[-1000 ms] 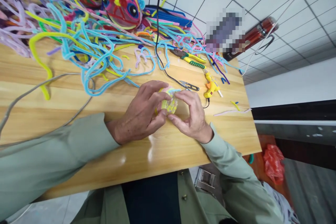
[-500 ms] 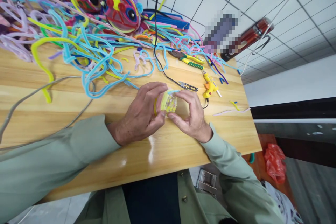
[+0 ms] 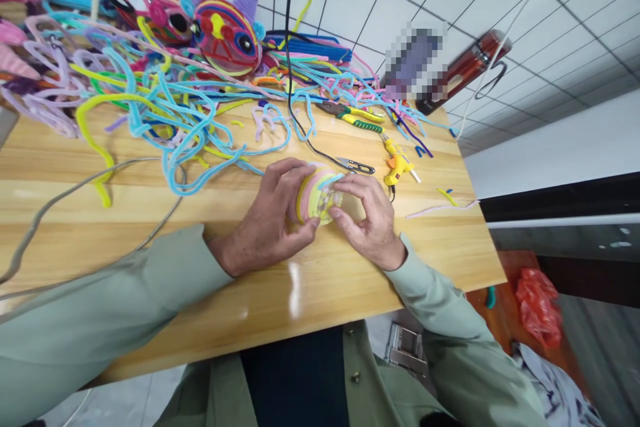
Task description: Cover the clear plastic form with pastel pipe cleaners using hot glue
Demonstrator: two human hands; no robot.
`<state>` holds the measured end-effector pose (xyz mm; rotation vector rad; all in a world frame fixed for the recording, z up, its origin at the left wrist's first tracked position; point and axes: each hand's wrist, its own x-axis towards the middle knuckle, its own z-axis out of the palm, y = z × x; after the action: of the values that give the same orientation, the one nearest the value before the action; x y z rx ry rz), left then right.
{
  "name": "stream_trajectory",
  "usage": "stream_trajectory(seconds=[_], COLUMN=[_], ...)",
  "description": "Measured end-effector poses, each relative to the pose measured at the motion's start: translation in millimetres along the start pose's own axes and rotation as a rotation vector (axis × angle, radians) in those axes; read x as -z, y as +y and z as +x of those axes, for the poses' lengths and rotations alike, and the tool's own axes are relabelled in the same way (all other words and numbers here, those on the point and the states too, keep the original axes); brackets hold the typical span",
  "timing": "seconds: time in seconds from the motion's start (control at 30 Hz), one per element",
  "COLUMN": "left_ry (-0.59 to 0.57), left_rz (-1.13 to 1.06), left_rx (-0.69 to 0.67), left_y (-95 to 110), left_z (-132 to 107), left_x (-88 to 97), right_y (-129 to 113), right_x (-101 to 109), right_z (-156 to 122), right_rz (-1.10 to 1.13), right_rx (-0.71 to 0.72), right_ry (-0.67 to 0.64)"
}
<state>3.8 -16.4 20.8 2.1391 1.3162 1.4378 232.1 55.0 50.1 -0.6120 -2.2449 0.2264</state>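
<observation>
- The left hand (image 3: 273,217) is clamped around the striped piece (image 3: 311,195), between the near and far edges of the table (image 3: 350,287).
- The right hand (image 3: 373,220) curls at its end; whether it grips cannot be told.
- Snips (image 3: 361,166) lie just beyond; the glue gun (image 3: 397,165) is nearer the right edge.

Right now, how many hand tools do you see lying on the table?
3: pliers by the pile of fuzzy stems, metal snips just beyond the right hand, and a yellow glue gun to the right of the snips. Others could be hidden under the pile.
</observation>
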Motion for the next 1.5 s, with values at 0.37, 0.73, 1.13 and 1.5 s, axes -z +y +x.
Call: stream_trajectory(seconds=[0.37,0.73,1.13,1.5], left_ry=[0.000,-0.007,-0.001,-0.057], left_rz=[-0.218,-0.350,-0.251,-0.315], left_rx=[0.174,0.301,0.179,0.274], left_y=[-8,-2,-3,0], left_z=[-4,2,2,5], left_x=[-3.1,0.9,-2.5,2.5], right_y=[0,0,7,6], right_x=[-4,1,-2,-5], right_z=[1,0,1,11], right_rz=[0.063,0.002,0.082,0.178], right_rx=[0.076,0.091,0.027,-0.046], right_ry=[0.034,0.064,0.019,-0.006])
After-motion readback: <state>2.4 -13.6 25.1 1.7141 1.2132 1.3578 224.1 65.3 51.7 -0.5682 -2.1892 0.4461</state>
